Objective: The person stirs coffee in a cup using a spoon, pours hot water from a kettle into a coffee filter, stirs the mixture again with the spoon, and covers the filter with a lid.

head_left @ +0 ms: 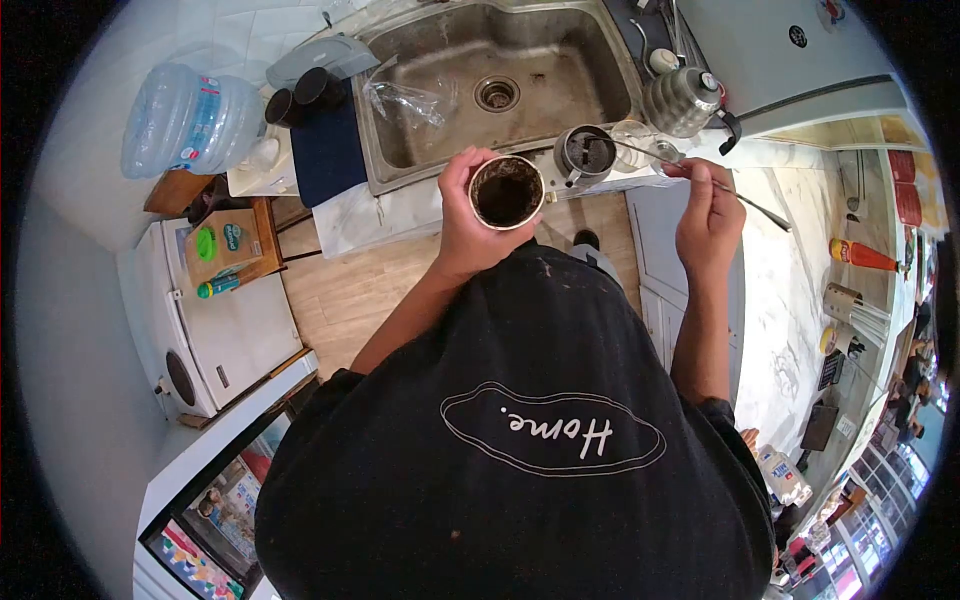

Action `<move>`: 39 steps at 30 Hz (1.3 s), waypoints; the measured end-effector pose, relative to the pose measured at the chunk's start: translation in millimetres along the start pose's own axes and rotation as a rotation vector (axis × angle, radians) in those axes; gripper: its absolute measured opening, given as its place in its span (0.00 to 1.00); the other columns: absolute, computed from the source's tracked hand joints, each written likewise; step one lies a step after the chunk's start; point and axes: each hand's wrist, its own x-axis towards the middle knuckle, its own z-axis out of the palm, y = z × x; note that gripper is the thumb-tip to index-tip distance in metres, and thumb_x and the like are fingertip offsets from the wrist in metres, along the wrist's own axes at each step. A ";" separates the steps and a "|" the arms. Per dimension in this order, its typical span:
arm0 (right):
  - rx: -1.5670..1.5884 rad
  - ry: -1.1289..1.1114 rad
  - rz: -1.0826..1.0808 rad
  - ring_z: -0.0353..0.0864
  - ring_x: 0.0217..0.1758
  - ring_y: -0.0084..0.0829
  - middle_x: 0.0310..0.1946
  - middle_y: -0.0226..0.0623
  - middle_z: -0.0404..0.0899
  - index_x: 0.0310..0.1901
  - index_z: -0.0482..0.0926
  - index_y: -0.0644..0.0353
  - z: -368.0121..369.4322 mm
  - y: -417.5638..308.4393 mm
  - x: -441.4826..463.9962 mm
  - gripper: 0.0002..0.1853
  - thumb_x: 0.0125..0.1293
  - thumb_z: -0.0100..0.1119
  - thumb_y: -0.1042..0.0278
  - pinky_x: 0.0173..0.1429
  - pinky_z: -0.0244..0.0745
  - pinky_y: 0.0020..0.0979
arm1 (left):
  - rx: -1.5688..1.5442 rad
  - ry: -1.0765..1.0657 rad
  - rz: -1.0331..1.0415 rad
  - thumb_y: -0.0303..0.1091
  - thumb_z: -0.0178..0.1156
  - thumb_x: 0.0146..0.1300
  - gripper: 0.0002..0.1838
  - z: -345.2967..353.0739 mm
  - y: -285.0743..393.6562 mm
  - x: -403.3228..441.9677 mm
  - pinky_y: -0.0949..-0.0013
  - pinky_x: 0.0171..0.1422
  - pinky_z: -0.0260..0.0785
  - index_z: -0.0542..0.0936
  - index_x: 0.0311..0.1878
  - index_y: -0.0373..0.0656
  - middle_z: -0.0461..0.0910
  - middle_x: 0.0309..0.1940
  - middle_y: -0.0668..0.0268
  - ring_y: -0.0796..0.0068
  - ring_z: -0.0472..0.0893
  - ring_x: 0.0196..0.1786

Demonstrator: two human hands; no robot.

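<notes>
My left hand (462,218) is wrapped round a pale-rimmed cup (507,192), held in front of the sink's edge. Dark brown, grainy residue coats its inside, and its opening faces up at me. In my right hand (708,210), pinched near its middle, is a thin, long-handled metal spoon (768,213). Its far end reaches left over a small metal pitcher (585,152) that has dark contents; I cannot tell whether it touches them. A clear glass (632,143) stands right beside the pitcher, under the spoon.
Ahead lies a steel sink (440,165) with a crumpled clear plastic bag (410,103) in it. A gooseneck kettle (684,100) stands at its right. To the left are a dark cloth (328,150), two black cups (318,88) and a large water bottle (190,120). A marble counter (785,300) runs along my right.
</notes>
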 end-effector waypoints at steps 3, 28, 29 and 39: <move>0.012 -0.081 -0.029 0.88 0.44 0.33 0.41 0.42 0.89 0.42 0.86 0.70 1.4 -9.0 -2.3 0.18 0.82 0.50 0.66 0.55 0.78 0.31 | -0.008 0.005 0.003 0.26 0.82 0.46 0.62 -0.4 -1.0 -1.2 0.57 0.71 0.71 0.45 0.76 0.39 0.67 0.64 0.48 0.58 0.75 0.66; -0.001 -0.131 -0.059 0.87 0.48 0.38 0.44 0.44 0.87 0.42 0.87 0.70 1.3 3.6 7.0 0.20 0.83 0.47 0.65 0.57 0.76 0.33 | 0.025 -0.005 0.029 0.27 0.82 0.46 0.62 -4.7 -0.4 -0.2 0.57 0.71 0.71 0.46 0.76 0.39 0.68 0.64 0.49 0.58 0.76 0.65; -0.008 -0.113 -0.082 0.87 0.48 0.38 0.44 0.43 0.87 0.42 0.87 0.69 1.2 1.8 7.8 0.20 0.83 0.47 0.65 0.57 0.76 0.33 | 0.002 -0.002 0.021 0.27 0.82 0.46 0.62 -4.1 -2.4 -0.7 0.57 0.71 0.71 0.47 0.76 0.39 0.68 0.64 0.49 0.58 0.76 0.65; -0.103 -0.112 -0.100 0.89 0.41 0.36 0.39 0.38 0.88 0.41 0.87 0.66 1.5 -1.7 13.1 0.18 0.82 0.49 0.65 0.50 0.78 0.31 | -0.027 0.011 0.000 0.26 0.82 0.46 0.61 -3.3 -4.8 -1.6 0.57 0.71 0.71 0.47 0.76 0.40 0.68 0.63 0.49 0.58 0.76 0.65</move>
